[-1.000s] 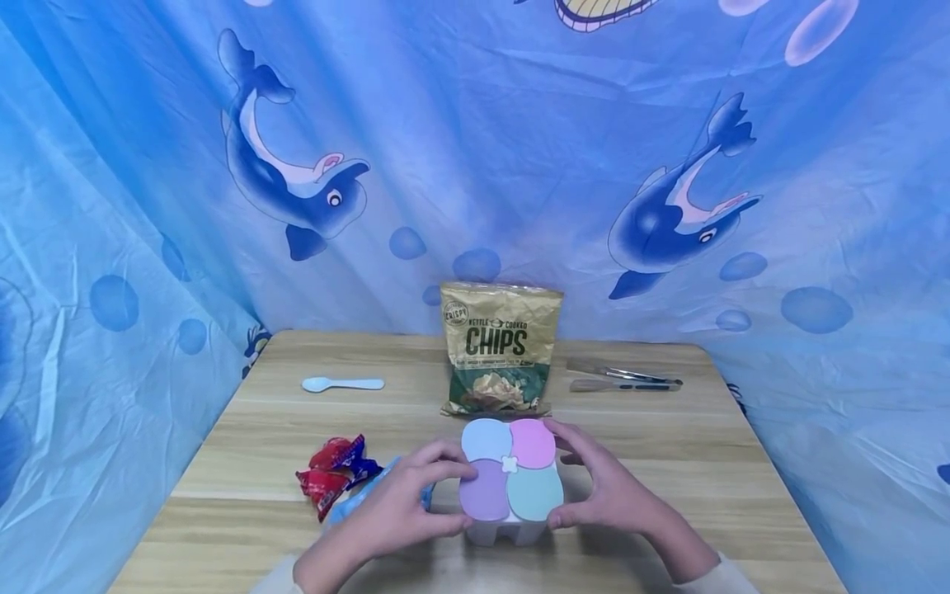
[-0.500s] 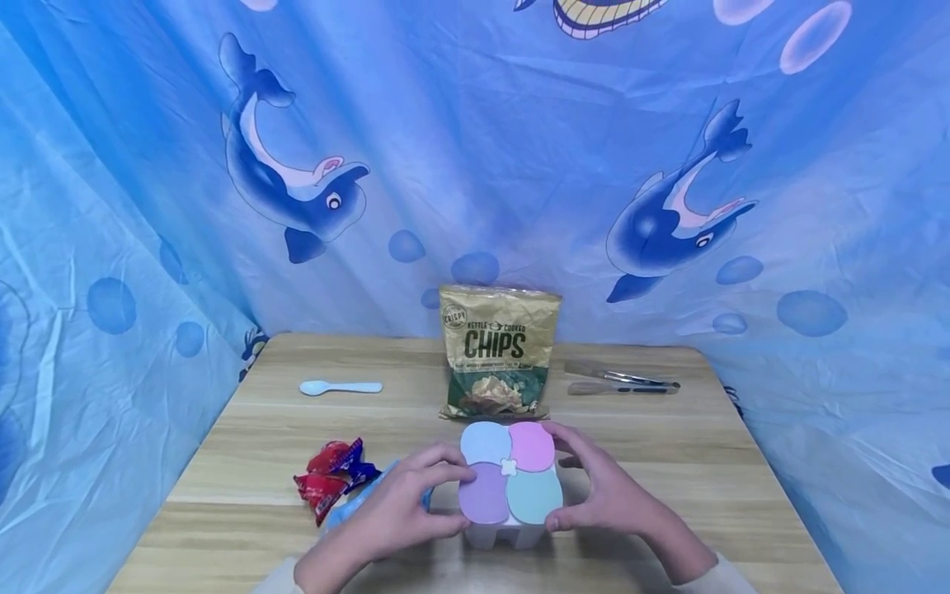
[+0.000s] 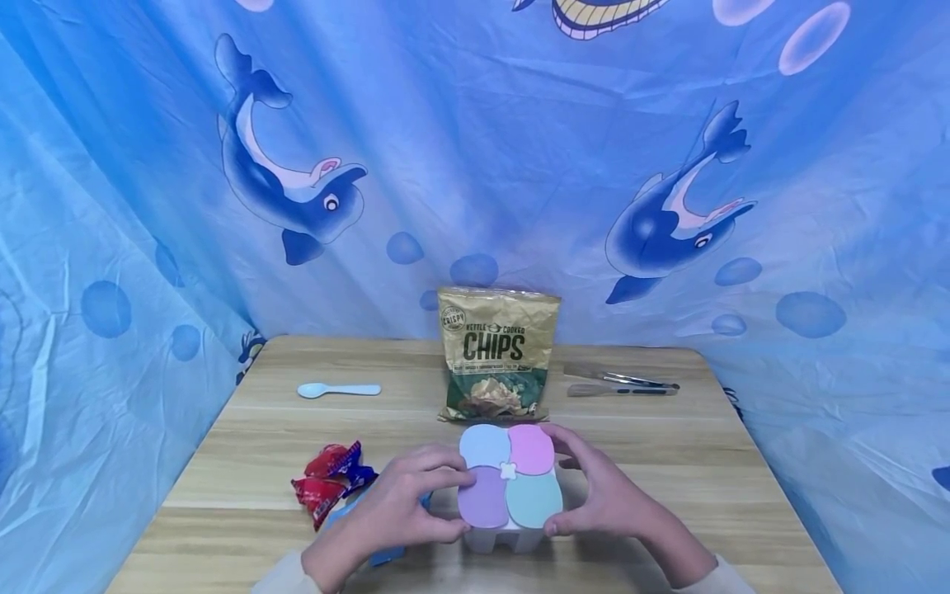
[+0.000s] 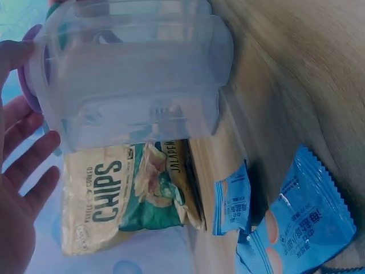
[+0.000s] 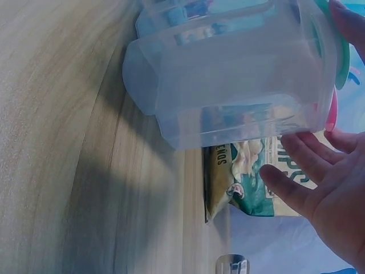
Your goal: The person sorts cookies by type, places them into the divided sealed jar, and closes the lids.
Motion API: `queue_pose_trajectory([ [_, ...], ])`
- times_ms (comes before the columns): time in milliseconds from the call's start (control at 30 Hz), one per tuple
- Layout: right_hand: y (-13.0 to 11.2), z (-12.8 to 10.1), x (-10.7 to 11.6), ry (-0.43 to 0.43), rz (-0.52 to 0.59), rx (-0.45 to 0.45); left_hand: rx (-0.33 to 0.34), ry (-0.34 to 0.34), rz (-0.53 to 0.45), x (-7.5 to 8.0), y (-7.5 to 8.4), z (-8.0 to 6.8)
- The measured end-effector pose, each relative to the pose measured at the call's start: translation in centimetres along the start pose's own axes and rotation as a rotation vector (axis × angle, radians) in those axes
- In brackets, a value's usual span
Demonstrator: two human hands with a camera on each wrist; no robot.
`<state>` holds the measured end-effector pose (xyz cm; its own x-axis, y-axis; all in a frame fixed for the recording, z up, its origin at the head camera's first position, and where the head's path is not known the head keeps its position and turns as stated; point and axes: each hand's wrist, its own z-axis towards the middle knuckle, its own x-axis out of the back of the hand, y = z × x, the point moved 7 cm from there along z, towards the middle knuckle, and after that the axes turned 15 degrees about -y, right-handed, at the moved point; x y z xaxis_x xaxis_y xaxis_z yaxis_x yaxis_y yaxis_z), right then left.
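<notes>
A translucent plastic storage box (image 3: 505,540) stands upright at the front middle, with four petal-shaped lids: light blue, pink, purple (image 3: 482,497) and green (image 3: 534,501). My left hand (image 3: 408,499) holds its left side, thumb and fingertips at the purple lid's edge. On the opposite side my right hand (image 3: 604,491) holds the box, thumb near the green lid and fingers by the pink lid (image 5: 332,111). Through the clear walls in both wrist views no contents stand out. Blue snack packets (image 4: 305,214) lie beside the box, partly hidden under my left hand in the head view.
Behind the box a bag of chips (image 3: 496,355) stands upright. A pale blue spoon (image 3: 339,390) lies at the back left, metal tongs (image 3: 623,385) at the back right. Red and dark-blue wrapped snacks (image 3: 326,483) lie left of my left hand. Blue dolphin-printed cloth (image 3: 475,165) surrounds the table.
The head view has tilted slightly, so everything sits a little lower in it. Both hands keep their places on the box, and slightly more blue packet shows below my left hand.
</notes>
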<state>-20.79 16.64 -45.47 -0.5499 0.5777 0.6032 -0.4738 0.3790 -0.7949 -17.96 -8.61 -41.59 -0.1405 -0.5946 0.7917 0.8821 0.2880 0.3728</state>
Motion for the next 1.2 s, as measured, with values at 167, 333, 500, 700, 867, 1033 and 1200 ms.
queue_pose_trajectory([
  [167, 0.0, 0.1, -0.3, -0.017, 0.015, -0.002, -0.057, 0.099, -0.039, 0.9, 0.3, 1.0],
  [333, -0.3, 0.0, -0.3, -0.016, 0.025, -0.008, 0.033, 0.074, -0.159, 1.3, -0.4, 2.0],
  [500, -0.3, -0.2, -0.4, -0.016, 0.038, -0.020, 0.103, 0.040, -0.274, 1.2, -1.0, 2.6],
  [700, -0.3, -0.3, -0.3, -0.020, 0.020, -0.007, 0.173, -0.001, -0.347, 1.0, -1.6, 3.2],
  [867, -0.1, -0.4, -0.1, -0.022, 0.038, -0.017, 0.194, -0.017, -0.377, 1.0, -1.8, 3.8],
  [1033, 0.1, -0.4, -0.2, -0.026, 0.040, -0.015, 0.259, -0.047, -0.404, 0.7, -2.3, 4.1],
  [1200, -0.3, -0.6, -0.1, -0.020, -0.075, -0.030, 0.345, -0.077, -0.432, 0.6, -2.6, 4.1],
])
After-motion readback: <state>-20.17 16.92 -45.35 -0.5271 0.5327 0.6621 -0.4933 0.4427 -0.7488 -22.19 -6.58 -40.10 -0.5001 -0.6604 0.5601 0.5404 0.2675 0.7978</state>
